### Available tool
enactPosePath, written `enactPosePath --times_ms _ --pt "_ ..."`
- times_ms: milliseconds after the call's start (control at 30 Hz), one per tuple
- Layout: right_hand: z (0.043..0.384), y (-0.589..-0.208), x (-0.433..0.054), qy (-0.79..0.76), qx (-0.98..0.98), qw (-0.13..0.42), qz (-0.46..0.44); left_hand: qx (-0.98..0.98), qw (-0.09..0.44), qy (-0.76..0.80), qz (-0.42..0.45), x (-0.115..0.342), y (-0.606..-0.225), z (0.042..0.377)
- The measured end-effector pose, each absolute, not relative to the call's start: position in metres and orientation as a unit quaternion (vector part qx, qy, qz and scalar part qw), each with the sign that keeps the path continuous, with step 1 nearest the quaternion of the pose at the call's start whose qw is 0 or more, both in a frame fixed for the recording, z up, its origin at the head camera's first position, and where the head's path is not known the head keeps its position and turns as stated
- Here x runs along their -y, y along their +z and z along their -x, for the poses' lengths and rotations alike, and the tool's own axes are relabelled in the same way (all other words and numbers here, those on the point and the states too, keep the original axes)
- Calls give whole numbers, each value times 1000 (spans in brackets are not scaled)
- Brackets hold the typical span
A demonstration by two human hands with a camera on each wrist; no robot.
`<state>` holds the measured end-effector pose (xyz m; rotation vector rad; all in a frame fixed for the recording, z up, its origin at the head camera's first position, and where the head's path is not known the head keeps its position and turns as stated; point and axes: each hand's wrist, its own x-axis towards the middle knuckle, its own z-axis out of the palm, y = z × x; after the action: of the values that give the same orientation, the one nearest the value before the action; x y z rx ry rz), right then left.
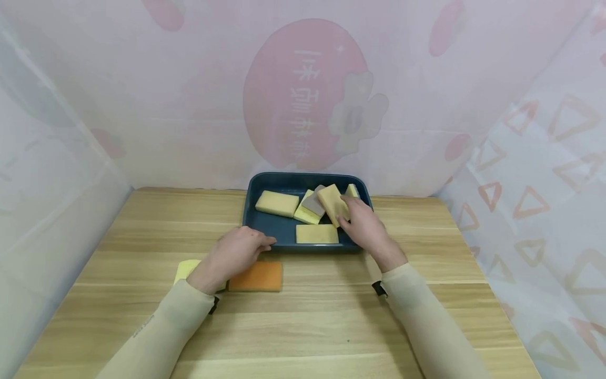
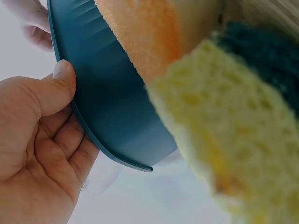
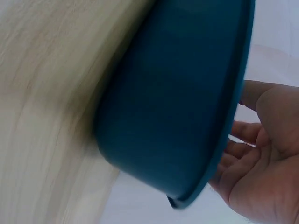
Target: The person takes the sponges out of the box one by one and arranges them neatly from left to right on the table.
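Observation:
A dark blue tray (image 1: 279, 231) holds several yellowish sponges and a greyish pad (image 1: 312, 203). At its near left corner, my left hand (image 1: 239, 250) pinches the rim; the left wrist view shows the thumb (image 2: 63, 79) on the rim and fingers curled outside it. My right hand (image 1: 362, 221) reaches over the right side and grips a tilted tan sponge (image 1: 330, 202) between thumb and fingers. In the right wrist view, the tray wall hides that sponge and the fingertips. Inside the tray, one sponge (image 1: 276, 204) lies at left and another (image 1: 317, 234) along the front.
On the wooden table (image 1: 303, 326), an orange sponge (image 1: 258, 276) lies before the tray, beside a yellow sponge (image 1: 186, 268) with a dark green scouring side (image 2: 261, 56), partly under my left forearm. A printed cloth wall (image 1: 199, 105) rises behind the tray.

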<state>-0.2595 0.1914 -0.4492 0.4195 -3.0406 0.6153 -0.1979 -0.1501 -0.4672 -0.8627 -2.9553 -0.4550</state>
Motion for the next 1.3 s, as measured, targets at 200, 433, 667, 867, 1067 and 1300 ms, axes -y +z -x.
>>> enactPosePath --times_ms 200,433,667,867,1067,1300 --pt "271 -457 -179 191 974 -13 -117 950 17 -146 275 150 -467 197" --pt "285 -473 -172 148 982 0 -120 951 19 -141 276 150 -468 198" --pt "290 -477 -176 159 981 11 -110 949 22 -143 280 149 -469 198" --pt "286 -471 -178 178 978 5 -106 950 21 -142 278 148 -470 199" --pt "271 -456 -174 209 974 -7 -85 950 20 -139 279 147 -470 199" --pt "257 -445 -172 229 968 11 -105 950 18 -141 278 145 -470 200"
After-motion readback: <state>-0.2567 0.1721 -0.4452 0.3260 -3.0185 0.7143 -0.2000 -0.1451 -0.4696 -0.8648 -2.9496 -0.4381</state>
